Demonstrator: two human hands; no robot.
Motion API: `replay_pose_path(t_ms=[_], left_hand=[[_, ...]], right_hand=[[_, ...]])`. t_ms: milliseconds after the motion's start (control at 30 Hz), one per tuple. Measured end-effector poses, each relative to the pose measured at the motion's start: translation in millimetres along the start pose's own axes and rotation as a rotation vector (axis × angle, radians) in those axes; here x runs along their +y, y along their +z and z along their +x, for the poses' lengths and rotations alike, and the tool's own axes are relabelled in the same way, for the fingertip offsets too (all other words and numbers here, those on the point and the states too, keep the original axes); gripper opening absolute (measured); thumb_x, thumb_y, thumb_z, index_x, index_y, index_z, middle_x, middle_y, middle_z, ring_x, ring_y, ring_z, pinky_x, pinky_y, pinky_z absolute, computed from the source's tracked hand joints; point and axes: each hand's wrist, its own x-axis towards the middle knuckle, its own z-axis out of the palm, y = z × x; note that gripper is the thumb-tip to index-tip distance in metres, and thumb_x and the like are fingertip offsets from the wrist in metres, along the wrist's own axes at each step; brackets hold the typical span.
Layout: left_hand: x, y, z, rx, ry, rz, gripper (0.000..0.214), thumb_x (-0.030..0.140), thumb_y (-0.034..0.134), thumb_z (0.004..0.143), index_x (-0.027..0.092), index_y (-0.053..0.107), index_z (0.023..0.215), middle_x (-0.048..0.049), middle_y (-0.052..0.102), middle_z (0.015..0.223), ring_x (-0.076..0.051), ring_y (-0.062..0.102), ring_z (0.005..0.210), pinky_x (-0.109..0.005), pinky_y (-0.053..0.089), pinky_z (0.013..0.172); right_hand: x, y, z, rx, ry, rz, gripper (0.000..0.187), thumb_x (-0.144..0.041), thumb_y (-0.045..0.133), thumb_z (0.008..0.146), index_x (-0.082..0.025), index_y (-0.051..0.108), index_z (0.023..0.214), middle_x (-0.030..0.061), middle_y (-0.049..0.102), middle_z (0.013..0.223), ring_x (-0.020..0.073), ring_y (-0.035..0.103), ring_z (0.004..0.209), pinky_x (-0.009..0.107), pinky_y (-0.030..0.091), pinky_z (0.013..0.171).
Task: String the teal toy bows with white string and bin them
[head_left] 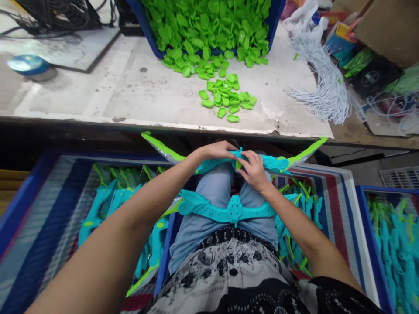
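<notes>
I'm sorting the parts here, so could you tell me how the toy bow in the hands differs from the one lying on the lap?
The held bow is gripped at its middle by the left hand and right hand; the lap bow lies untouched across the thighs. The held bow sits farther out, by the knees; the lap bow lies nearer the waist. The held bow's green tips show; the lap bow's ends are partly hidden. Both are turquoise plastic.

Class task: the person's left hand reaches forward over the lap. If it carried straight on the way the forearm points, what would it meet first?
Probably the table edge just beyond the left hand, which grips the turquoise toy bow; depth is unclear.
</notes>
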Motion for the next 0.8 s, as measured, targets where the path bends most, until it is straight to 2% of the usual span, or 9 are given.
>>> replay_pose_path(t_ms=[100, 233, 300, 400, 433, 533, 633, 700, 800], left_hand=[[-2.6, 0.4, 0.3, -0.067, 0.024, 0.007, 0.049, 0.047, 0.068, 0.064, 0.012, 0.069, 0.098, -0.0023, 0.067, 0.083, -0.018, 0.057, 0.078, -0.026, 0.042, 0.073], [-3.7, 9.9, 4.4, 0.100, -0.011, 0.164, 0.046, 0.054, 0.072, 0.057, 0.012, 0.064, 0.075, 0.0012, 0.056, 0.064, -0.014, 0.048, 0.064, -0.026, 0.034, 0.060], [-2.7, 14.5, 5.1, 0.143, -0.025, 0.185, 0.046, 0.056, 0.070, 0.058, 0.013, 0.062, 0.072, 0.0025, 0.053, 0.060, -0.013, 0.045, 0.060, -0.026, 0.032, 0.058], [-0.9, 16.9, 5.1, 0.147, -0.039, 0.202, 0.046, 0.058, 0.069, 0.059, 0.014, 0.061, 0.071, 0.0034, 0.052, 0.059, -0.012, 0.045, 0.058, -0.025, 0.030, 0.056], [-0.5, 16.8, 5.4, 0.158, -0.039, 0.219, 0.045, 0.056, 0.070, 0.059, 0.014, 0.061, 0.071, 0.0035, 0.052, 0.059, -0.012, 0.046, 0.058, -0.025, 0.030, 0.056], [0.9, 17.6, 5.4, 0.203, -0.023, 0.298, 0.040, 0.051, 0.071, 0.061, 0.014, 0.063, 0.075, 0.0028, 0.055, 0.061, -0.013, 0.049, 0.060, -0.025, 0.031, 0.056], [6.0, 27.1, -2.8, 0.252, -0.048, 0.419, 0.039, 0.048, 0.069, 0.068, 0.015, 0.066, 0.088, -0.0008, 0.063, 0.073, -0.017, 0.056, 0.069, -0.025, 0.035, 0.059], [11.0, 42.1, -14.6, 0.316, -0.061, 0.525, 0.038, 0.045, 0.066, 0.075, 0.018, 0.066, 0.101, -0.0046, 0.067, 0.089, -0.020, 0.061, 0.081, -0.026, 0.040, 0.065], [15.0, 75.1, -34.5, 0.391, -0.010, 0.716, 0.036, 0.035, 0.055, 0.088, 0.020, 0.060, 0.121, -0.0113, 0.065, 0.110, -0.025, 0.062, 0.096, -0.032, 0.046, 0.077]], right_hand=[[1.5, 2.3, -1.3, -0.028, -0.002, -0.026, 0.028, -0.035, 0.059, 0.089, -0.022, 0.066, 0.114, 0.0141, 0.056, 0.132, 0.0307, 0.045, 0.126, 0.047, 0.036, 0.096], [3.1, 1.2, -0.4, -0.077, 0.057, -0.037, 0.031, -0.040, 0.062, 0.087, -0.024, 0.066, 0.113, 0.0119, 0.054, 0.138, 0.0301, 0.045, 0.127, 0.046, 0.030, 0.100], [2.7, -1.6, 2.6, -0.101, 0.130, -0.005, 0.042, -0.043, 0.064, 0.085, -0.023, 0.061, 0.123, 0.0118, 0.056, 0.135, 0.0285, 0.049, 0.122, 0.044, 0.030, 0.101], [0.6, -6.4, 12.3, -0.164, 0.288, 0.014, 0.073, -0.047, 0.069, 0.080, -0.019, 0.043, 0.142, 0.0130, 0.061, 0.126, 0.0288, 0.053, 0.113, 0.043, 0.033, 0.097], [-0.6, -7.6, 16.2, -0.202, 0.333, 0.001, 0.077, -0.047, 0.071, 0.079, -0.018, 0.041, 0.144, 0.0131, 0.062, 0.123, 0.0295, 0.054, 0.110, 0.043, 0.033, 0.095], [-4.7, -9.8, 25.2, -0.313, 0.389, -0.067, 0.070, -0.046, 0.072, 0.078, -0.019, 0.049, 0.139, 0.0129, 0.064, 0.116, 0.0305, 0.054, 0.106, 0.043, 0.034, 0.090], [-5.7, -16.2, 25.4, -0.334, 0.343, -0.101, 0.067, -0.043, 0.072, 0.078, -0.018, 0.052, 0.136, 0.0141, 0.065, 0.115, 0.0305, 0.054, 0.107, 0.042, 0.035, 0.089], [-0.3, -26.1, 24.7, -0.366, 0.257, -0.010, 0.061, -0.039, 0.074, 0.077, -0.016, 0.057, 0.131, 0.0133, 0.067, 0.114, 0.0284, 0.057, 0.105, 0.040, 0.039, 0.087], [20.4, -44.9, 36.7, -0.344, 0.179, 0.241, 0.028, -0.032, 0.065, 0.084, -0.018, 0.070, 0.107, 0.0059, 0.073, 0.097, 0.0201, 0.064, 0.086, 0.031, 0.046, 0.078]])
